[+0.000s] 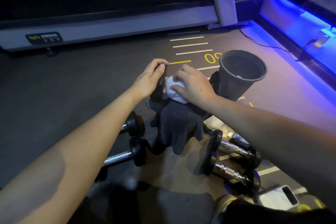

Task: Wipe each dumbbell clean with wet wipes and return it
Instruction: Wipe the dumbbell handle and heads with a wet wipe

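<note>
My left hand (150,78) grips the black end plate of a dumbbell (161,85) held above the floor. My right hand (193,85) wraps a white wet wipe (172,87) around that dumbbell's handle; the handle is hidden under the wipe and my fingers. A dark grey cloth (179,125) hangs beneath the held dumbbell. On the floor lie two black dumbbells at the left (134,123) (127,156) and two chrome-handled dumbbells at the right (234,149) (229,171).
A black bin (240,74) stands just right of my hands, with a white scrap inside. A treadmill base (109,27) runs along the back. A white wipes pack (278,198) lies at the lower right. Blue-lit equipment lines the right side.
</note>
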